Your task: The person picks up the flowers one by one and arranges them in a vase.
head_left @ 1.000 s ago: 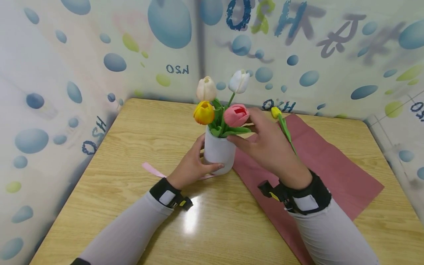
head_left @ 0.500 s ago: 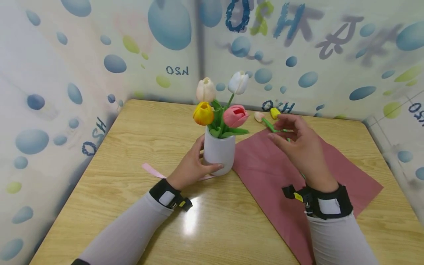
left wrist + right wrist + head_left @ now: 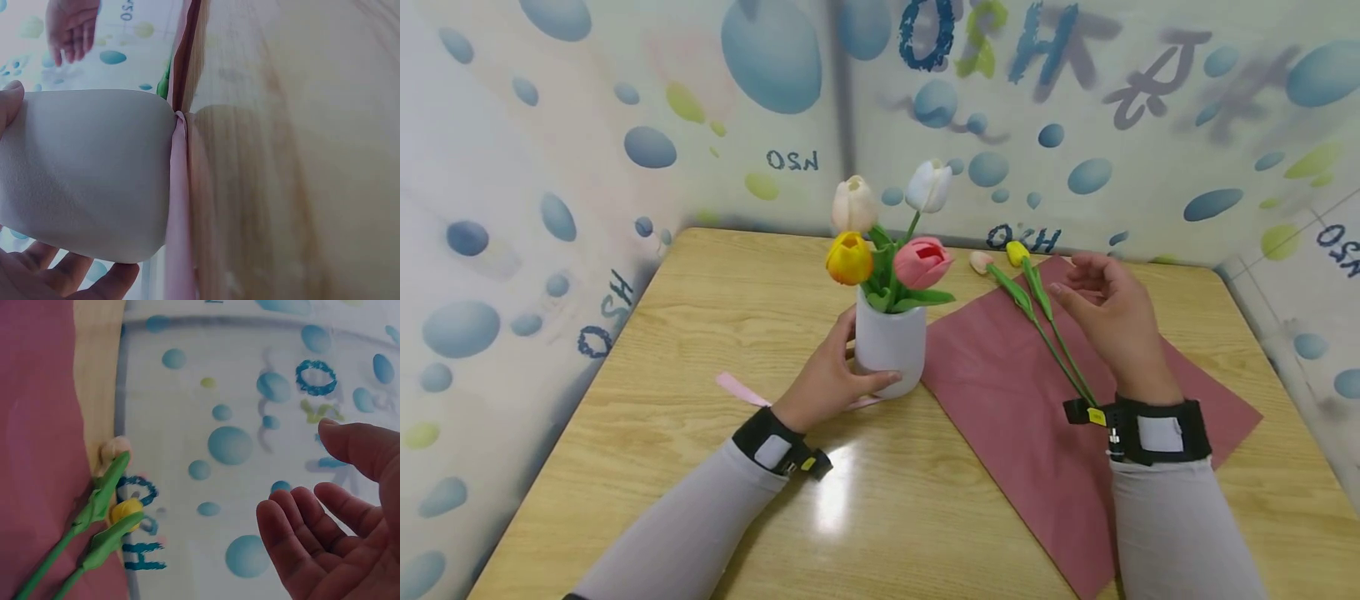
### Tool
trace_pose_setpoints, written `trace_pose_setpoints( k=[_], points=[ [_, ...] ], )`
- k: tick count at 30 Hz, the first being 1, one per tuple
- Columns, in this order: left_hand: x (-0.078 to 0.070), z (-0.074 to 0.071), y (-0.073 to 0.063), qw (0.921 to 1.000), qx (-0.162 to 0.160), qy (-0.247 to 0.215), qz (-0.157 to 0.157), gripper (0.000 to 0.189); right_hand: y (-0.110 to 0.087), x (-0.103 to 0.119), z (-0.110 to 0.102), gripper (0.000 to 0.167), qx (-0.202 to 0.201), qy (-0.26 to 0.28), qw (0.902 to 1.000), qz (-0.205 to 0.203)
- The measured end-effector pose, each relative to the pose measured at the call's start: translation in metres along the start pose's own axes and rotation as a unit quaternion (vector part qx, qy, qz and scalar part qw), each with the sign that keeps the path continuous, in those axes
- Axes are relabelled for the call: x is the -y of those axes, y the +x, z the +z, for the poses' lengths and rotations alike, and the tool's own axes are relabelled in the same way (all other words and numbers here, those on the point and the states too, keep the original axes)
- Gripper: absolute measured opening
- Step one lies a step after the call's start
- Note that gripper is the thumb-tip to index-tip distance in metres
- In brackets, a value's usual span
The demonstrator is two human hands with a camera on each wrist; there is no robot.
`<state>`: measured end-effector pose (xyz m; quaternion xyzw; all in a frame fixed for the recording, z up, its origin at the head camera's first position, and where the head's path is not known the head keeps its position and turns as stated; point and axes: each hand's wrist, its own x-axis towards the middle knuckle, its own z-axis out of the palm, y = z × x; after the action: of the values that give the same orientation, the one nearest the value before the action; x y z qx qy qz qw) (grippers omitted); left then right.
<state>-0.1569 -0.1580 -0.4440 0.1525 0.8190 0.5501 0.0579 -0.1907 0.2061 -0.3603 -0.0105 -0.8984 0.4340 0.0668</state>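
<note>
My left hand [image 3: 820, 379] grips the white vase [image 3: 891, 346], thumb across its front and fingers behind its left side. In the left wrist view the vase [image 3: 94, 175] fills the space between thumb and fingers. Four kinds of bloom stand in it: a cream tulip [image 3: 853, 204], a white tulip [image 3: 929, 187], an orange-yellow tulip [image 3: 849, 259] and a pink tulip [image 3: 922, 263]. My right hand [image 3: 1116, 321] hovers over the paper with relaxed fingers, holding nothing. Left of it lie a yellow tulip [image 3: 1018, 253] and a pale pink tulip [image 3: 981, 262], stems side by side.
Dark pink wrapping paper [image 3: 992, 400] spreads over the right part of the wooden table [image 3: 760, 283]. A pink ribbon [image 3: 741, 388] runs under the vase's base. Patterned walls [image 3: 775, 100] rise behind the table and along its sides.
My right hand has left the pink tulip at the vase and moved right over the paper, uncovering the pale pink tulip lying there. My left hand stays on the vase.
</note>
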Motion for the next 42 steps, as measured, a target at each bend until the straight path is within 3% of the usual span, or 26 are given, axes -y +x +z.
trace_pose_setpoints(
  k=[11, 17, 23, 33, 42],
  points=[
    [0.000, -0.001, 0.000, 1.0000, 0.001, -0.002, 0.005, 0.104, 0.016, -0.032, 0.018, 0.068, 0.076, -0.062, 0.9940, 0.049],
    [-0.001, -0.001, 0.000, 1.0000, 0.001, -0.001, 0.006, 0.103, 0.021, -0.044, 0.024, 0.052, 0.110, -0.084, 0.9884, 0.062],
    [-0.001, -0.001, 0.000, 1.0000, 0.001, -0.003, 0.002, 0.103, 0.025, -0.055, 0.027, 0.050, 0.156, -0.087, 0.9794, 0.096],
    [0.000, 0.000, 0.001, 1.0000, 0.002, -0.007, 0.001, 0.102, 0.026, -0.066, 0.031, 0.045, 0.153, -0.140, 0.9766, 0.057],
    [-0.001, 0.000, 0.001, 1.0000, 0.001, -0.010, 0.000, 0.102, 0.027, -0.069, 0.038, 0.041, 0.152, -0.161, 0.9741, 0.047]
  ],
)
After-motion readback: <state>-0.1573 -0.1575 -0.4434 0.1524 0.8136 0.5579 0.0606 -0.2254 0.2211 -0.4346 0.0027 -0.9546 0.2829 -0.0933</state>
